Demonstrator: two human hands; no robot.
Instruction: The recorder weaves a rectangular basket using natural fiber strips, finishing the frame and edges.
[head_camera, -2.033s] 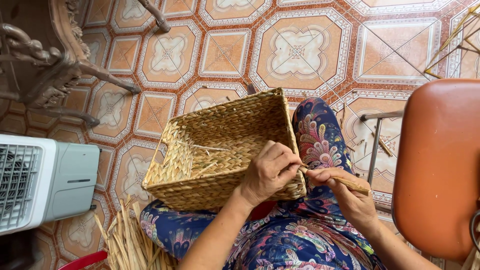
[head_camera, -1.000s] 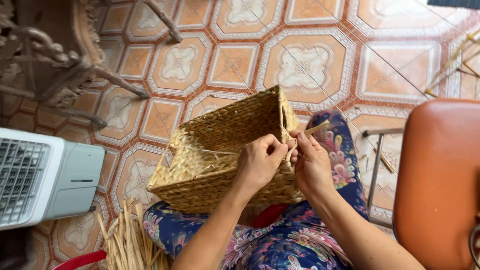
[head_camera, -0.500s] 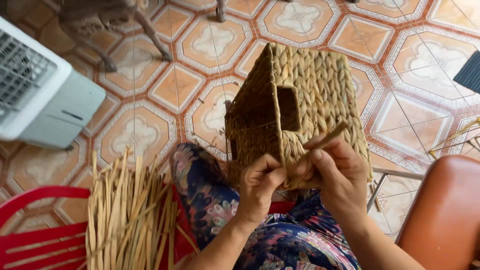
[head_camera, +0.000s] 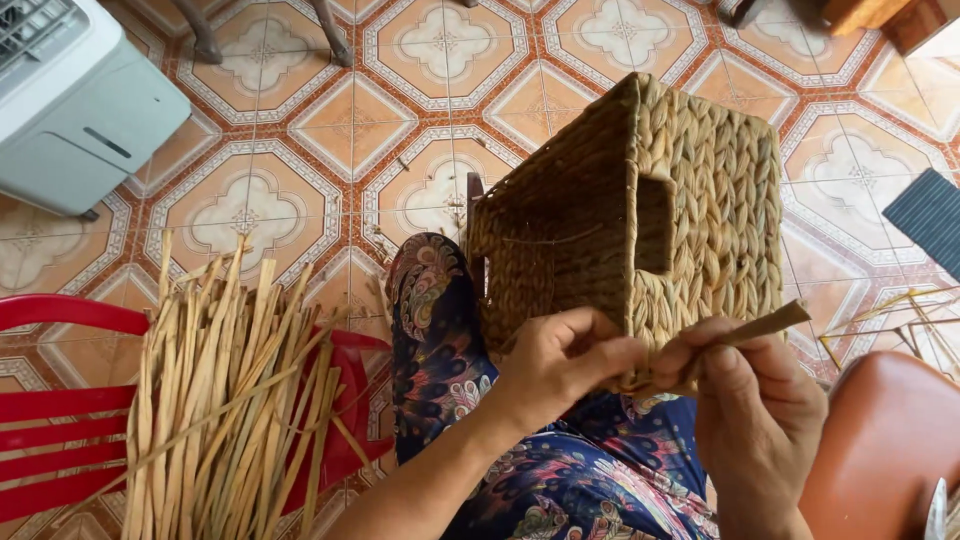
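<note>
Bare forearms; dark blue trousers (head_camera: 440, 340) with multicoloured floral, paisley print.

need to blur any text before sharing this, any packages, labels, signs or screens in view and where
None in view: no package, label, sign or screen.
The nearest to one is the white and grey appliance at top left, boxy, with a vent grille and a dark slot, no display showing.
The woven basket at the hands bears no tag.
</note>
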